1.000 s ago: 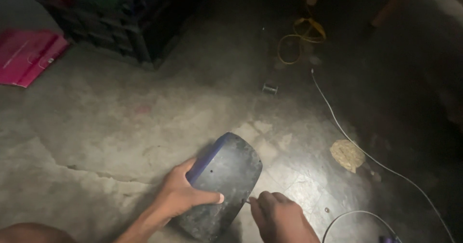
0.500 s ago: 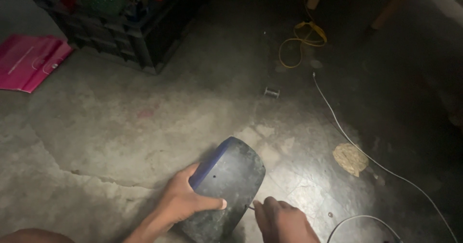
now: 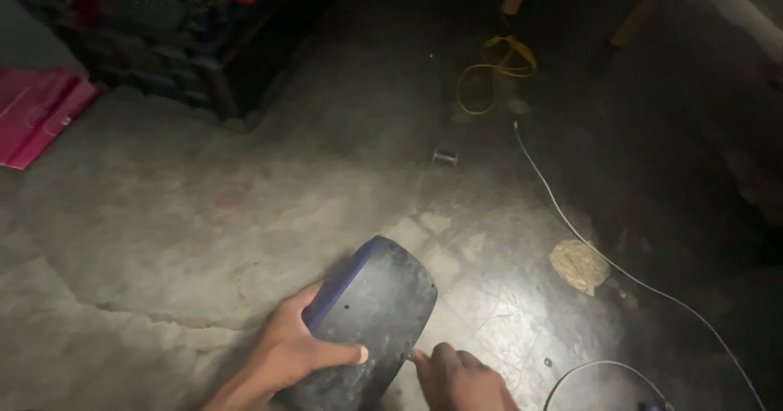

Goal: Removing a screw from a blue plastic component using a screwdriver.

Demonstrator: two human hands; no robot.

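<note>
- Left hand clamped on the dark grey rounded casing, thumb laid across its flat top face, fingers wrapped under the blue-edged left side; casing held tilted just above the concrete floor, near the floor's lower edge in view.
- Right hand loosely curled at the casing's lower right rim, fingers touching that rim; something thin possibly pinched between them, too dark and small to tell, so grip on anything of its own cannot be judged.
- Small holes dotted over the casing's top face; whether screws sit in them cannot be told.
- Judged from this: work on the casing only at its rim, nothing visibly removed or opened, no loose parts lying beside it; most of the job seemingly left.
- Further up the floor: small metal spool-like part, well apart from both hands.
- Right of the casing: crumpled tan wad, thin white cable running past it, dark looped cord near the lower right corner.
- Far edge: black crate filled with coloured items, pink sheet at the left edge, yellow cord coiled near a wooden leg.
</note>
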